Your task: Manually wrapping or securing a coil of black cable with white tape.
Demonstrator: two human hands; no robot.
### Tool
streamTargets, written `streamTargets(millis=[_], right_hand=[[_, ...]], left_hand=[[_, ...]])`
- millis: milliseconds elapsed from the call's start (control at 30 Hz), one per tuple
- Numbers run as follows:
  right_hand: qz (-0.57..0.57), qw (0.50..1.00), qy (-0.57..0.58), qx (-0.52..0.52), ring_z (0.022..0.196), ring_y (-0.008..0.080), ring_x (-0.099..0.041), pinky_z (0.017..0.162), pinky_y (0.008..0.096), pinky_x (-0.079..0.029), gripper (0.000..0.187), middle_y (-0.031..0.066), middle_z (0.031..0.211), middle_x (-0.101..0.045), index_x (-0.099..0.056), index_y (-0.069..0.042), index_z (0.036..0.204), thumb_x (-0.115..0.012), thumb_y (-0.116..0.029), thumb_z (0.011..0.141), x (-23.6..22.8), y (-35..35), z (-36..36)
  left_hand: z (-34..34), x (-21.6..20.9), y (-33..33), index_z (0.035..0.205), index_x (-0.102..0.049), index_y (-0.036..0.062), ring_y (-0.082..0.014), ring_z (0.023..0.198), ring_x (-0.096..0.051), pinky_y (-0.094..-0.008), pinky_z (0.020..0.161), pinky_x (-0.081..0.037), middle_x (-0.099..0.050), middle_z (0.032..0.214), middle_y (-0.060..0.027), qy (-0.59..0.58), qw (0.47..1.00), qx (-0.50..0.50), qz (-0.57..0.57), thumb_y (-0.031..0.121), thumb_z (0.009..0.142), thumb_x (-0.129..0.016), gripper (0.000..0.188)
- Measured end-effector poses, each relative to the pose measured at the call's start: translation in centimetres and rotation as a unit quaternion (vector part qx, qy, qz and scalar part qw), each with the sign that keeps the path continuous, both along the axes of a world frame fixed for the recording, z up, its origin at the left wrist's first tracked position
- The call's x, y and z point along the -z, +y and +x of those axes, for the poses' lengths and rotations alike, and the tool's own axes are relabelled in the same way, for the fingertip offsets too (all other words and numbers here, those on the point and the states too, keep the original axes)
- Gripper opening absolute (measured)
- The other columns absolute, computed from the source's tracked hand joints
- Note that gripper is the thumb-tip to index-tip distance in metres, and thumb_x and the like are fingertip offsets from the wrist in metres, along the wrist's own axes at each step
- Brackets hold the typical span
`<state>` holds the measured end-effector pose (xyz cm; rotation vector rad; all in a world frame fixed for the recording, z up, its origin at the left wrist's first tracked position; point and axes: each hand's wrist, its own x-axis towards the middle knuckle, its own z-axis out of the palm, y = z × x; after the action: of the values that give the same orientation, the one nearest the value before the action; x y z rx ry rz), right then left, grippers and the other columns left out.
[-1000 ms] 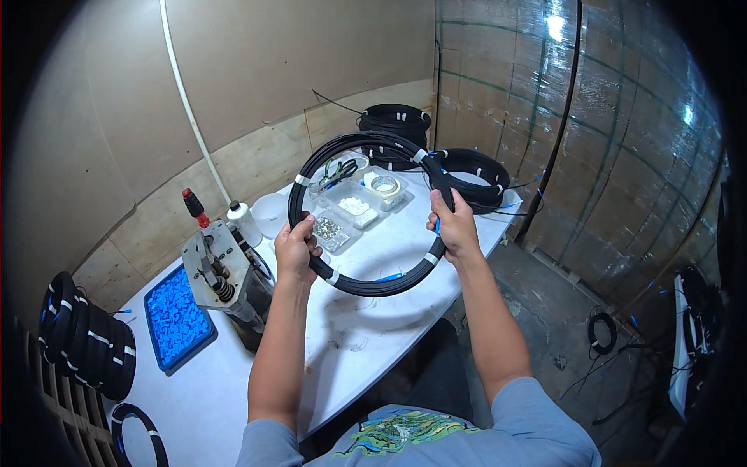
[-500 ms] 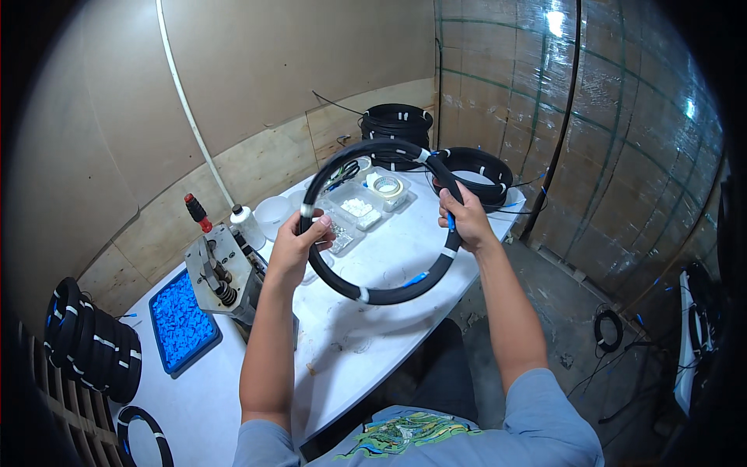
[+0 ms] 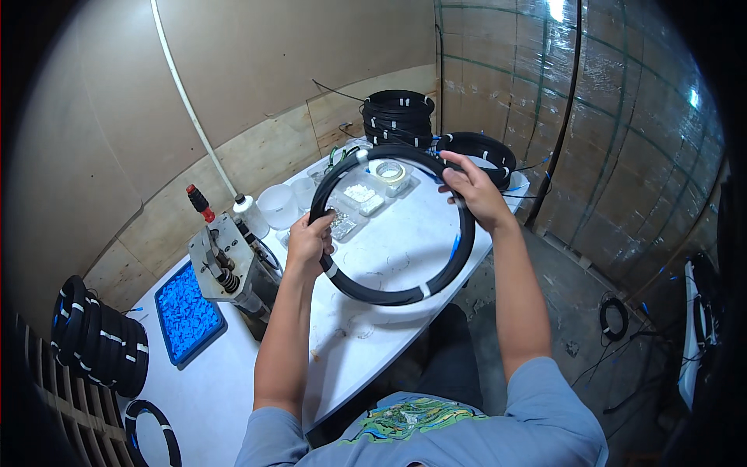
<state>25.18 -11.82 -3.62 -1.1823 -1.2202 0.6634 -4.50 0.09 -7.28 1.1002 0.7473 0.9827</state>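
Note:
A black cable coil (image 3: 373, 296) is held up over the white table, tilted like a steering wheel. White tape bands wrap it at several places, and a blue piece shows on its inner right side. My left hand (image 3: 309, 243) grips the coil's left side, thumb on top and fingers curled round it. At its upper right, my right hand (image 3: 478, 194) has the thumb and lower fingers against the coil, while the index finger lies stretched over it. Part of the right fingers is hidden behind the hand.
Left of my arms stand a metal bench press (image 3: 222, 261) and a blue tray (image 3: 180, 359) of small blue pieces. Behind the coil are clear boxes (image 3: 366, 201) with white parts and a tape roll (image 3: 391, 171). Stacked coils (image 3: 397, 117) stand far back; more coils (image 3: 109, 342) lie left.
The coil has turned counterclockwise: its top band moved left, its left band down and its bottom band right. My right hand has moved up along the rim, and its index finger has straightened.

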Motion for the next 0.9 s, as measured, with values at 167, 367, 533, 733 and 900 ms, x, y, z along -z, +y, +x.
streamTargets(millis=[167,367,533,733,900], right_hand=[[0.007,0.97,0.245,0.0,0.072,0.0116,-0.061,0.061,0.0278,-0.051,0.038,0.0074,0.095,-0.062,-0.052,-0.009,0.123,-0.058,-0.04,0.102,3.5,-1.2,-2.7],[0.041,0.977,0.201,0.056,0.064,0.0061,-0.051,0.057,0.0223,-0.046,0.031,0.001,0.086,-0.055,-0.055,-0.009,0.119,-0.057,-0.036,0.103,2.8,-1.5,-5.1],[0.062,0.974,0.199,0.086,0.06,0.0039,-0.043,0.051,0.0215,-0.041,0.031,-0.0019,0.081,-0.051,-0.055,-0.009,0.118,-0.055,-0.037,0.104,4.2,0.1,-3.9],[0.039,0.966,0.237,0.096,0.063,0.0052,-0.045,0.053,0.0223,-0.041,0.03,-0.0021,0.079,-0.048,-0.051,-0.013,0.121,-0.051,-0.038,0.106,4.3,0.4,-4.4],[0.046,0.965,0.232,0.117,0.059,0.0052,-0.042,0.051,0.0215,-0.04,0.034,-0.0018,0.08,-0.047,-0.047,-0.014,0.128,-0.051,-0.04,0.105,5.4,1.6,-4.0]], left_hand=[[0.4,1.1,1.5,0.083,-0.049,0.018,-0.0059,0.049,-0.036,-0.025,0.045,-0.03,-0.038,0.062,0.0076,-0.096,0.994,-0.022,-0.052,0.022,0.094,-0.067,0.021],[0.5,1.8,3.2,0.083,-0.05,0.0168,-0.0063,0.051,-0.036,-0.0254,0.045,-0.032,-0.038,0.062,0.0061,-0.099,0.991,-0.031,-0.086,0.022,0.094,-0.067,0.022],[0.8,0.5,1.9,0.082,-0.05,0.0166,-0.0065,0.051,-0.036,-0.0253,0.046,-0.032,-0.039,0.064,0.006,-0.084,0.993,-0.049,-0.059,0.023,0.094,-0.068,0.023],[0.7,-0.6,0.2,0.082,-0.052,0.0154,-0.0061,0.052,-0.036,-0.0254,0.047,-0.032,-0.041,0.067,0.006,-0.054,0.994,-0.087,-0.031,0.022,0.094,-0.067,0.02],[0.7,-1.1,-0.7,0.085,-0.055,0.014,-0.0056,0.052,-0.036,-0.0255,0.047,-0.032,-0.042,0.067,0.0064,-0.042,0.994,-0.105,0.002,0.02,0.094,-0.067,0.017]])
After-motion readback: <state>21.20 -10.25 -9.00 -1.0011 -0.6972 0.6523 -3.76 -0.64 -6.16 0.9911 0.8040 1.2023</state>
